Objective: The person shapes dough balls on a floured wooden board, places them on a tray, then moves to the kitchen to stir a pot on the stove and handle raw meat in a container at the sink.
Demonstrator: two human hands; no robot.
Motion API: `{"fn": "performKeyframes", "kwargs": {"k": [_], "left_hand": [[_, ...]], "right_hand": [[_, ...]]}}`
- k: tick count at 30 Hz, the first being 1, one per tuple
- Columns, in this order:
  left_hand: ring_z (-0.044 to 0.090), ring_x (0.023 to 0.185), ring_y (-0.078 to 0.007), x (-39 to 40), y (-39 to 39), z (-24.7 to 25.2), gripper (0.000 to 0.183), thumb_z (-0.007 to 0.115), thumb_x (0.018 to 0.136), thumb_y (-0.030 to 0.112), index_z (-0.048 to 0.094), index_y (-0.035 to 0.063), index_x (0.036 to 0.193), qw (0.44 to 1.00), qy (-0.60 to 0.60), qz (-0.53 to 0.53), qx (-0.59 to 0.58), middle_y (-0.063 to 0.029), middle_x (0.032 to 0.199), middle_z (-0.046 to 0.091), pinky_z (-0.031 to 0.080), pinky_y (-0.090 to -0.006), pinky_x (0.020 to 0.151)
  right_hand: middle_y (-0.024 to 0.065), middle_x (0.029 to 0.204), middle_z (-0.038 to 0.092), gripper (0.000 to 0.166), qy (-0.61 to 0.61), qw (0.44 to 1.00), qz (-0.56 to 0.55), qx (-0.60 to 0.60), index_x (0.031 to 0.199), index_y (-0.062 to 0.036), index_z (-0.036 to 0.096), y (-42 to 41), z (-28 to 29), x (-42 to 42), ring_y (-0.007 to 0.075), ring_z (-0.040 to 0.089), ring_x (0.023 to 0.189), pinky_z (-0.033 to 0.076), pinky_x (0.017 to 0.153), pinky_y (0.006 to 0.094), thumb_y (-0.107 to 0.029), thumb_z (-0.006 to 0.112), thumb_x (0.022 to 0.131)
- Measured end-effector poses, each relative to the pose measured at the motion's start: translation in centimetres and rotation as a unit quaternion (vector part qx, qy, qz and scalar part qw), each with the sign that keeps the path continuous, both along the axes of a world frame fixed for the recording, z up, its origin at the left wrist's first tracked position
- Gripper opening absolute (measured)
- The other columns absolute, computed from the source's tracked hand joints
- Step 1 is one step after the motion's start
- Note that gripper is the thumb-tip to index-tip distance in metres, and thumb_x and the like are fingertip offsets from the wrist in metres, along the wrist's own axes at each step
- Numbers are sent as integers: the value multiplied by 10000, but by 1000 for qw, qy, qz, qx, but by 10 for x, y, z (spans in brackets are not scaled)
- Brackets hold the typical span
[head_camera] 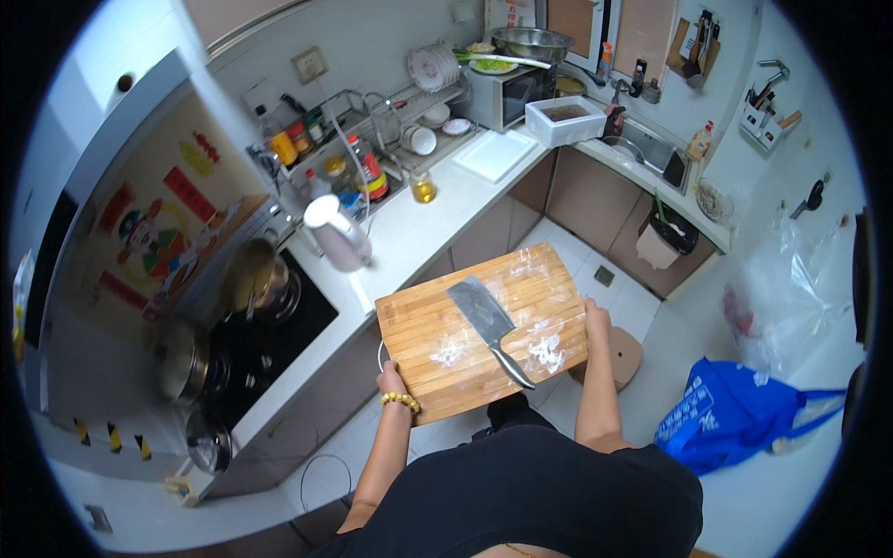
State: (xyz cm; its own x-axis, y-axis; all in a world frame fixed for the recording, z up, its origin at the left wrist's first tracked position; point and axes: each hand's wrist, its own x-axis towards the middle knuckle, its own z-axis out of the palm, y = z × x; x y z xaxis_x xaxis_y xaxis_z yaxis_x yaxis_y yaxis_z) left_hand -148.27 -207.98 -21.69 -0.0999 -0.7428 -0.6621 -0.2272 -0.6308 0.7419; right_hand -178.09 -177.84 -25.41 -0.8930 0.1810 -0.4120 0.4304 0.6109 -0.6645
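Both my hands hold a wooden cutting board (432, 335) out in front of my body, above the floor. My left hand (392, 380), with a beaded bracelet at the wrist, grips its near left edge. The right edge is held by my right hand (596, 317). A cleaver (481, 307) with a metal handle lies flat on the board, its handle towards me. White, flour-like powder (546, 352) is smeared in patches on the wood. The fingers under the board are hidden.
An electric kettle (338, 234), an oil jar (423, 187) and a white board (495, 155) stand or lie on the counter (411, 230). Left is a cooktop (258, 363) with pots; a sink (652, 150) is at the back right. A blue bag (732, 418) hangs right.
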Motion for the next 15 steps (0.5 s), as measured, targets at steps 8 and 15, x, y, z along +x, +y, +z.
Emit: {"fn": "performKeyframes", "kwargs": {"k": [8,15], "left_hand": [[589,756,-259,-185,-48,-27,433,500,796,299,600,-75,991,999,30,-24,0,-167,917,619,469,-413,694],[559,778,-261,-329,-89,-25,304,553,770,269,577,24,948,995,44,-68,56,-110,903,597,463,-414,725]], "right_hand": [[225,1059,641,641,15,999,4,43,993,7,673,-31,39,-175,381,595,1028,435,889,412,-542,411,791],[225,1074,636,666,14,997,-50,55,1018,6,665,-35,21,-276,380,587,1042,428,898,415,-575,438,785]]}}
